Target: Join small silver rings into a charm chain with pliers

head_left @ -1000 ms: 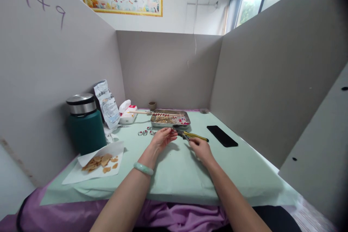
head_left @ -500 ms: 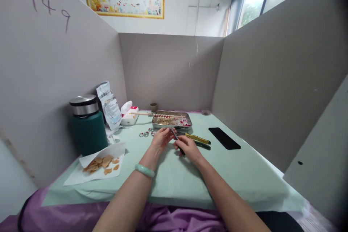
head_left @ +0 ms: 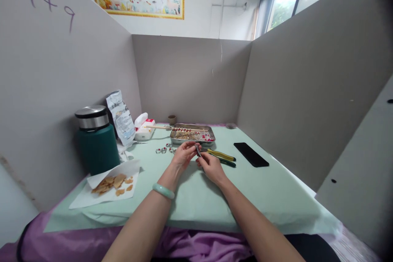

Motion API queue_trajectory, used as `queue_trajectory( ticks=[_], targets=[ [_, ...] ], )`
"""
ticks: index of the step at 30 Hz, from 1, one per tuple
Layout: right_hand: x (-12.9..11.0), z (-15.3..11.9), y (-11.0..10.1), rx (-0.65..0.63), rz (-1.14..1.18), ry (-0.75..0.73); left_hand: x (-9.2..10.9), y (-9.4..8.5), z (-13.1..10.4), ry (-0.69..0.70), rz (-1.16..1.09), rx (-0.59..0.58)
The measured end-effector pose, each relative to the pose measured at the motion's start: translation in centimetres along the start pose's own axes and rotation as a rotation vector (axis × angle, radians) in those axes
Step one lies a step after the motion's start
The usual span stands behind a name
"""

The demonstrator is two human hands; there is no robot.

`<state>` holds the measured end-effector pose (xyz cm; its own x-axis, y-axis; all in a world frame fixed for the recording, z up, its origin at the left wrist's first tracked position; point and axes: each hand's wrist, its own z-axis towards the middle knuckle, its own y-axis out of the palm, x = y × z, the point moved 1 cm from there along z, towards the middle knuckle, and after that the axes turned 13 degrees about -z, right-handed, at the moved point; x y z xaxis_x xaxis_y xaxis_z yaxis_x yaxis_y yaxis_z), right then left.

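Over the middle of the table my two hands nearly meet. My right hand [head_left: 212, 167] is closed around a pair of slim grey tweezers [head_left: 198, 151], their tip pointing up and left to the fingers of the other hand. My left hand [head_left: 183, 156], with a pale green bangle [head_left: 163, 191] on its wrist, pinches something too small to make out at that tip. Several small silvery rings with red stones [head_left: 161, 150] lie just left of it. Behind the hands stands a metal tray [head_left: 211, 141] of gold-coloured bits and red beads. Pliers with yellow-and-green handles [head_left: 224, 156] lie beside my right hand.
A stick strung with red-stoned pieces [head_left: 159, 127] rests across the tray. On the left are a green flask [head_left: 97, 149], a foil pouch [head_left: 120, 116], a tissue pack [head_left: 145, 132] and snack chips [head_left: 107, 185] on paper. A black phone [head_left: 251, 154] lies right. Grey partitions [head_left: 190, 77] enclose the table.
The tweezers have turned a little in my right hand and now stand steeper, with less of them showing. Both hands stay close together; the whole view has shifted slightly.
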<state>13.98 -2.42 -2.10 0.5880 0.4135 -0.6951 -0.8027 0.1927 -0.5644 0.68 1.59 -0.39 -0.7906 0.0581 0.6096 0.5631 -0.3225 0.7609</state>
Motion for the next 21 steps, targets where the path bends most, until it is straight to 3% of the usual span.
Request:
queue_trajectory(
  ticks=[9,16,21],
  targets=[
    [-0.44,0.05,-0.75,0.13,-0.103,-0.06,0.12,0.3,0.03,0.045,0.065,-0.026],
    [-0.47,-0.21,-0.9,0.102,-0.128,-0.131,0.14,0.49,-0.02,0.11,0.101,-0.074],
    [-0.06,-0.22,-0.68,0.071,-0.025,-0.095,0.13,0.62,-0.17,0.169,0.2,-0.125]
  ],
)
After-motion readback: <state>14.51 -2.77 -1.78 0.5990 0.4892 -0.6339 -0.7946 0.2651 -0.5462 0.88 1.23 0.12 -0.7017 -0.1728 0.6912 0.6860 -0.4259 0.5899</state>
